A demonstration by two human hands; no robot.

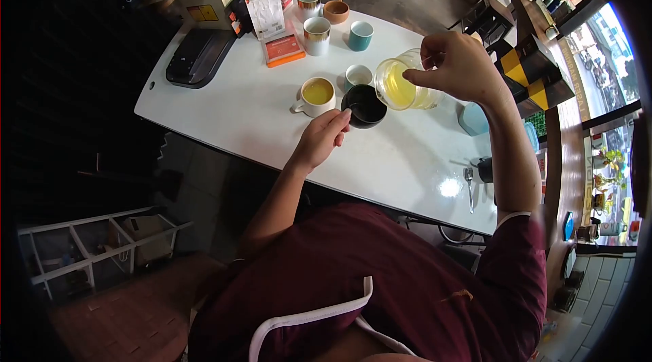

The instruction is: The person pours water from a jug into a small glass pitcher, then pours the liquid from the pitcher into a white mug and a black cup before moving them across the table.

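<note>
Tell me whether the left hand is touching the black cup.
Touching. The head view shows the left hand gripping the black cup at its side, thumb against the dark surface, no gap visible.

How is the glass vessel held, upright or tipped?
Tipped: in the right hand, the glass vessel leans, its mouth angled toward the black cup.

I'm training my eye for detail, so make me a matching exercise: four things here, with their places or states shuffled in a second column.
1. glass jug
2. black cup
3. cream mug
4. spoon

A. standing on the table, yellow liquid inside
B. lying toward the table's right end
C. tilted, in the right hand
D. held by the left hand

Pairs: 1-C, 2-D, 3-A, 4-B
</note>
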